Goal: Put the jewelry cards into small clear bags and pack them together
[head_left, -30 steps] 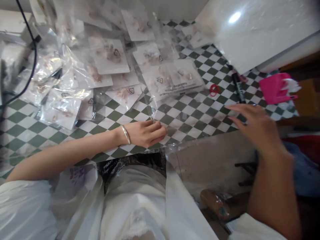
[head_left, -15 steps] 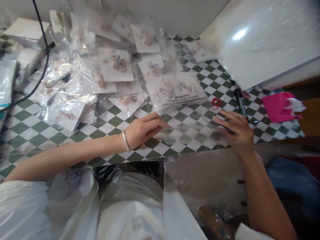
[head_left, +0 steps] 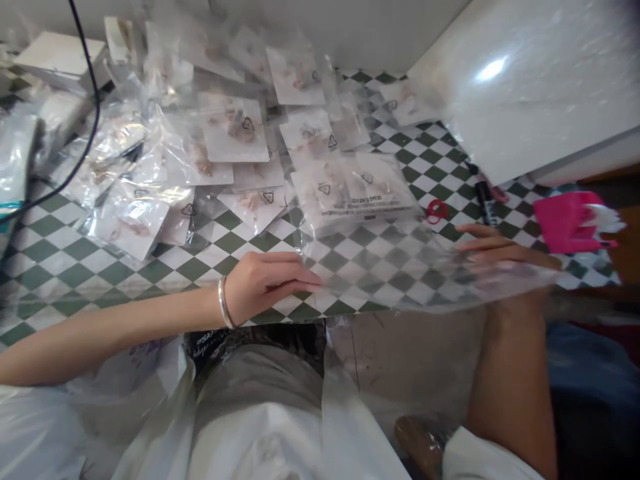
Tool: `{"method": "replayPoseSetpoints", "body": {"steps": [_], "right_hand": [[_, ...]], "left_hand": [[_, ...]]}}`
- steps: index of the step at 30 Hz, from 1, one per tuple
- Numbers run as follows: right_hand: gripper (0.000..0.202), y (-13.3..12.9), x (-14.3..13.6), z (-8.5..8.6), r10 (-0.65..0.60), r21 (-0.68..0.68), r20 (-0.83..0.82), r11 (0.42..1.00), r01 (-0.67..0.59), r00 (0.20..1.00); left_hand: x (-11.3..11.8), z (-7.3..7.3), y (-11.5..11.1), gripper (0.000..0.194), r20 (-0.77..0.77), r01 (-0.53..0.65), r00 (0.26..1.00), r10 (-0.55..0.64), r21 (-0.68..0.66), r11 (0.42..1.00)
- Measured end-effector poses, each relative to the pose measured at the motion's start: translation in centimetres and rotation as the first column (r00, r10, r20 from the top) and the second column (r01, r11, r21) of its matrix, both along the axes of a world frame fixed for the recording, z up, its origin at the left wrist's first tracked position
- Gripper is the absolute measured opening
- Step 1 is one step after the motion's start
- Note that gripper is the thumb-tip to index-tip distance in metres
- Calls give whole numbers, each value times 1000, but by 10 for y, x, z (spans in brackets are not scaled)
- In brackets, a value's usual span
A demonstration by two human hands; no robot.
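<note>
A clear plastic bag [head_left: 370,260] lies near the front edge of the checkered table, its far part holding white cards with a recycling mark and printed text. My left hand [head_left: 273,283], with a bangle at the wrist, is closed in a pinch on the bag's near left edge. At the bag's right end is my right hand [head_left: 510,257], somewhat blurred. Its fingers stretch out to the left, slightly apart, and see-through film passes over its lower part. Whether its thumb presses on the film is hidden.
Several clear bags with white cards [head_left: 237,130] cover the back left. A red ring-shaped band [head_left: 437,212], a black marker [head_left: 485,200] and a pink packet [head_left: 570,220] lie at the right. A black cable [head_left: 95,100] hangs at the left. A large white panel [head_left: 540,87] stands back right.
My right hand has moved right, and the bag's film now stretches over it. My left hand has shifted left and nearer to me, still at the bag's left edge.
</note>
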State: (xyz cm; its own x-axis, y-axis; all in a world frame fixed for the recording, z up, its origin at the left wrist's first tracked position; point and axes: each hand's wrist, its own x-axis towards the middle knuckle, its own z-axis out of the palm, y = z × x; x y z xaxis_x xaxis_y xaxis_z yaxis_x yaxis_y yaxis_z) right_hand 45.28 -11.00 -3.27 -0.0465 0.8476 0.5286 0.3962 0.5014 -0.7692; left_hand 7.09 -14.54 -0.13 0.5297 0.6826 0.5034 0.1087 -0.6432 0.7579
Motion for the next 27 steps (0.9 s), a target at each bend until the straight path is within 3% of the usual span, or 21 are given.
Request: {"method": "replayPoseSetpoints", "body": {"steps": [4, 7, 10, 13, 18, 22, 25, 27], "right_hand": [[34, -13, -2, 1, 124, 42, -89, 992, -121, 988], [24, -20, -9, 7, 128, 8, -156, 992, -128, 979], [26, -18, -21, 13, 60, -18, -190, 998, -64, 980], [38, -5, -33, 16, -67, 40, -242, 996, 79, 968], [50, 20, -47, 23, -187, -38, -221, 982, 183, 957], [47, 20, -54, 27, -172, -50, -202, 985, 165, 964], [46, 15, -53, 21, -172, 7, -211, 984, 177, 962], [46, 13, -47, 14, -198, 88, -239, 971, 224, 951]], "left_hand": [[-3, -3, -5, 7, 28, -8, 1000, 8, 6, 1000], [0, -5, -3, 3, 65, -13, 998, 15, -29, 1000], [6, -8, 4, 5, 137, -86, 985, 103, -126, 988], [16, -15, 17, 10, 296, -88, 941, 165, -259, 962], [28, -22, 37, 16, 386, -134, 890, 243, -287, 949], [21, -24, 32, 14, 345, -143, 917, 200, -183, 973], [13, -27, 20, 40, 171, -104, 978, 120, -98, 990], [10, -32, 14, 53, 8, -136, 991, 136, -26, 990]]}}
